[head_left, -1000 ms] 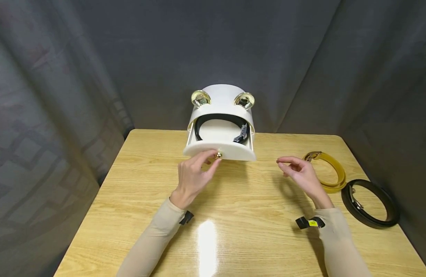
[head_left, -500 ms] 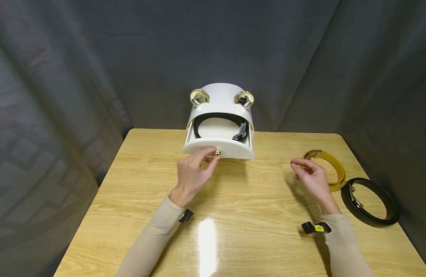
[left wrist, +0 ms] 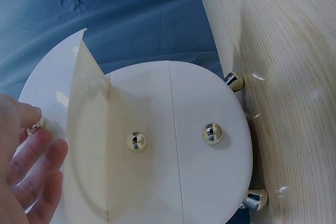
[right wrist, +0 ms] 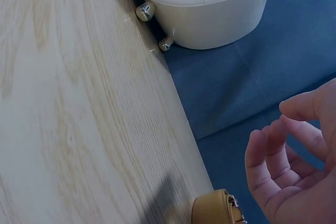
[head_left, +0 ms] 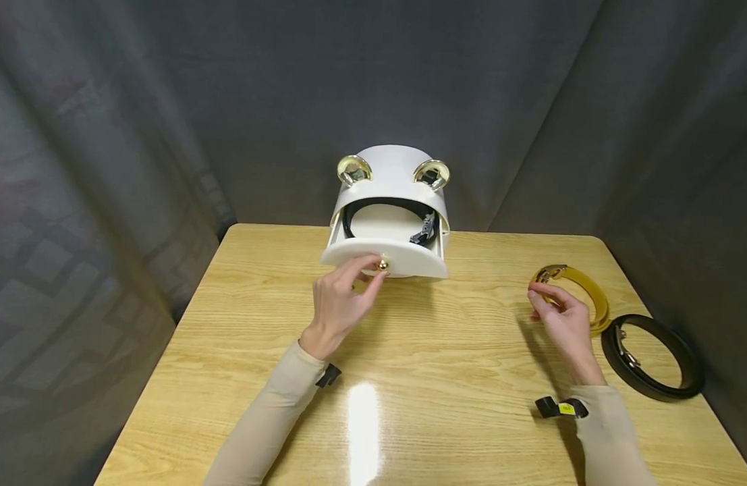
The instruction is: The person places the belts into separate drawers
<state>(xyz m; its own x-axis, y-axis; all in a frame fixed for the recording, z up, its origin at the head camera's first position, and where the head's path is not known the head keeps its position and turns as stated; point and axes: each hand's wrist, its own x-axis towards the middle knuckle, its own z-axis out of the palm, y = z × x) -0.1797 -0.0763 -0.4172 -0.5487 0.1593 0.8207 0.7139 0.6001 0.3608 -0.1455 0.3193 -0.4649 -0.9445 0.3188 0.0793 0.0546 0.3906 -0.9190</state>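
My left hand (head_left: pixel 338 302) pinches the small gold knob (head_left: pixel 383 265) on the front of a pulled-out white drawer (head_left: pixel 418 263). Inside that drawer lies a coiled black belt (head_left: pixel 347 219) with a silver buckle. The drawer belongs to a rounded white drawer box (head_left: pixel 391 162) with two gold ear-like rings on top; the left wrist view shows two shut drawers with gold knobs (left wrist: pixel 137 141) below it. Over the table's right side my right hand (head_left: pixel 564 327) holds nothing, its fingers loosely bent. A coiled yellow belt (head_left: pixel 599 304) lies right by it, apart from the fingers in the right wrist view.
Another coiled dark belt (head_left: pixel 692 364) lies on the wooden table (head_left: pixel 446 405) near its right edge, beside the yellow one. Grey curtains (head_left: pixel 373 74) hang behind the table and at both sides. Short gold feet (right wrist: pixel 145 11) carry the drawer box.
My right hand has moved right, from between the drawer box and the yellow belt to beside that belt. The left hand keeps its pinch on the knob, and the drawer stays out.
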